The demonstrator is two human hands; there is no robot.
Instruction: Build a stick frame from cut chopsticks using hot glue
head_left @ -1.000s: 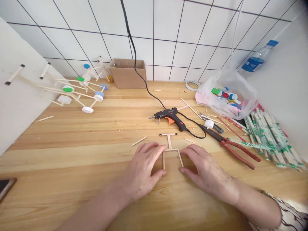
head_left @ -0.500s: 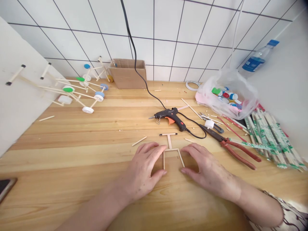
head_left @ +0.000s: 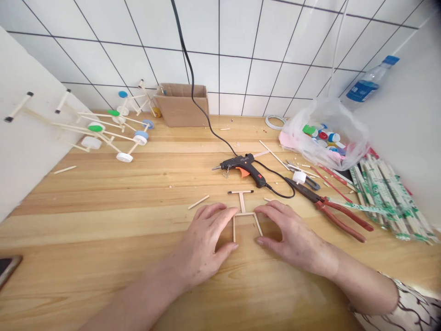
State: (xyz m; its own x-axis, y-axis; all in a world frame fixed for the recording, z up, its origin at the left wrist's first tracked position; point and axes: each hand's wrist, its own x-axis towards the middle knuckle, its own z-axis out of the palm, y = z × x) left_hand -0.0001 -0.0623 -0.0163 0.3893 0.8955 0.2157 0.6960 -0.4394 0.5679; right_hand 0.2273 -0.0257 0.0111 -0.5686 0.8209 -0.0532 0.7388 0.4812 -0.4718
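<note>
A small frame of thin wooden sticks lies flat on the table between my hands. It has a crossbar and two side sticks, the right one slanting outward. My left hand has its index finger and thumb at the two ends of the left side stick. At the right side stick, my right hand does the same, one end at the index finger and one at the thumb. Above the crossbar stands a T-shaped stick piece with dark ends on its top bar. Whether it is joined to the frame, I cannot tell.
Beyond the hands lie a black glue gun with its cord and red-handled pliers. Wrapped chopsticks and a bag of bottle caps are at right. Wheeled stick models and a cardboard box stand at back left.
My right hand has shifted slightly left, its fingertips closer to the frame, and the right side stick has swung slightly inward. My left hand has stayed in place.
</note>
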